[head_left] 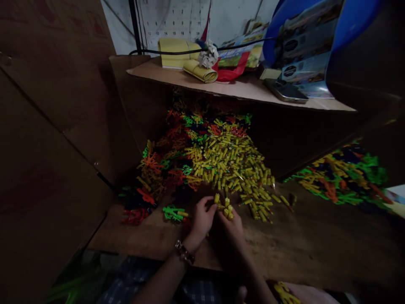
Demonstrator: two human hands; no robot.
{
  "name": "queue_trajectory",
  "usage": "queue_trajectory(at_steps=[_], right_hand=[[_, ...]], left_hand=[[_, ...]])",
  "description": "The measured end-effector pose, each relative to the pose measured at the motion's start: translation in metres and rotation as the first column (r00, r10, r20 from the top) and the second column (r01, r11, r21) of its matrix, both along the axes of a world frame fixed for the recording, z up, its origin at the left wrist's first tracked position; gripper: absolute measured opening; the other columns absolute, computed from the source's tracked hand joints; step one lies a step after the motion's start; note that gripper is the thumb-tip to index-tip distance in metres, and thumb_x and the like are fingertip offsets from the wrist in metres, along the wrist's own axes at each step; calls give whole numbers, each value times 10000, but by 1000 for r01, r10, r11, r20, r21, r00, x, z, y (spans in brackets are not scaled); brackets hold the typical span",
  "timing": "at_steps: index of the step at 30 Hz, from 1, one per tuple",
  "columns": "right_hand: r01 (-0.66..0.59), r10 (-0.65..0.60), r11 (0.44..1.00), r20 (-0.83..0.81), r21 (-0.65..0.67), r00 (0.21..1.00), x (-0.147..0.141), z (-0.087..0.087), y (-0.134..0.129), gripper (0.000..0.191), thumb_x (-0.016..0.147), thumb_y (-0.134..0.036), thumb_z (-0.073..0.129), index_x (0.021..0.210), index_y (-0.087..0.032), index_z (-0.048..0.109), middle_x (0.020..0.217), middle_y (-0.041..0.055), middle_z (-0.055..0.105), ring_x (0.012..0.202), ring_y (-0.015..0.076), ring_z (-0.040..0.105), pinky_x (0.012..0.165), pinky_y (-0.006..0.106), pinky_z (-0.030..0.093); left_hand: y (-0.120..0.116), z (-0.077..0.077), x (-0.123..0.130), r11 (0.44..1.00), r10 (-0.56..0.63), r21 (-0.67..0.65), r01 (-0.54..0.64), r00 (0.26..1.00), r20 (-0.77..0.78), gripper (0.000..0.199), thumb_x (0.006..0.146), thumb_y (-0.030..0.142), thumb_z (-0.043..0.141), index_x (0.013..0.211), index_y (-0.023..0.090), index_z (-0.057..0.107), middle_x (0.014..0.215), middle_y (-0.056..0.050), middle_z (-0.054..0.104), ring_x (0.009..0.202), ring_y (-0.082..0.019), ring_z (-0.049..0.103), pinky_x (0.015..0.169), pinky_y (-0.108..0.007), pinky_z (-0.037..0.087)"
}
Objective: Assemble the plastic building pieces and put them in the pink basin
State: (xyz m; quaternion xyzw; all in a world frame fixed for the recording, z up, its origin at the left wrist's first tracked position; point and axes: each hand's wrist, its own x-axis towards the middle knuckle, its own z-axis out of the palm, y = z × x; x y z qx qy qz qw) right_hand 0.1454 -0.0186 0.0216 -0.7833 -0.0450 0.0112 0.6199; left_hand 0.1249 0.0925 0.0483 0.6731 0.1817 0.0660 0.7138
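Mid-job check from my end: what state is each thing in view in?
Left hand: pinching a yellow piece
Right hand: holding several yellow pieces
Yellow heap: loose, spread out
Green figure: lying flat
Bracelet: worn
Yellow roll: rolled up
Paper wad: crumpled
Phone: lying flat

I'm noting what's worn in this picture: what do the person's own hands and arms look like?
The left hand and right hand are ungloved, and no sleeves show on the left forearm or right forearm. A bracelet of chunky, partly shiny dark links or beads is worn just behind the left hand; the dim light hides its material. No such band shows on the right.
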Motion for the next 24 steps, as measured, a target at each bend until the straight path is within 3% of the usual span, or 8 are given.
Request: queue_trajectory(at_steps=[5,7,9,12,15,18,21,24], right_hand=[[69,-64,992,-50,104,997,-6,-7,2,384,649,-407,641,931,-152,585,824,63,687,732,191,641,668,304,526],[92,-87,989,-47,118,995,-7,-9,1,420,652,-411,630,983,-162,558,878,71,681,768,196,644,699,320,527],[98,-96,989,-28,113,995,-11,-11,-1,457,651,-402,624,1035,-174,529,928,72,668,800,196,641,720,325,524],[79,-81,995,22,66,996,-19,-13,-3,439,668,-341,602,1069,-185,517,999,76,641,859,196,624,770,330,509],[-7,39,985,182,-173,982,-25,-14,-4,424,664,-262,547,1079,-178,522,1038,102,621,922,223,594,826,366,482],[-61,173,924,270,-378,947,-22,-14,-3,426,613,-209,526,1038,-182,550,977,96,629,908,246,580,808,382,478],[-40,180,899,283,-436,942,-14,-12,0,353,635,-197,496,984,-188,553,905,83,614,843,232,578,744,353,486],[11,158,867,295,-499,942,-8,-10,6,261,675,-201,480,928,-201,544,885,84,587,806,225,563,694,335,480]], left_hand=[[-3,-2,-7,995,-31,98,32,999,-10,190,753,78,605,928,130,660,947,-89,696,896,-194,645,872,-355,504],[-3,0,-13,979,-86,188,81,996,20,237,771,68,559,956,164,672,991,-66,685,948,-184,619,926,-356,472],[-1,3,-20,929,-184,338,151,981,66,375,778,4,455,1040,182,657,1091,-60,644,1017,-159,581,965,-314,442],[7,11,-24,767,-291,606,212,956,33,541,706,-66,392,1137,172,617,1200,-85,560,1103,-179,508,989,-305,414],[26,19,-21,595,-233,783,183,971,-51,530,715,-46,391,1162,151,595,1157,-106,569,1078,-226,489,966,-362,420],[54,27,-18,520,-143,850,76,990,-1,433,797,7,360,1133,142,597,1096,-94,603,1015,-214,512,936,-353,430],[87,37,-28,442,-75,895,-53,993,95,330,864,104,371,1089,155,607,1079,-76,620,991,-208,530,919,-346,438],[118,42,-53,247,62,969,-32,998,17,289,885,209,400,1077,146,607,1045,-104,626,960,-247,546,857,-394,471]])
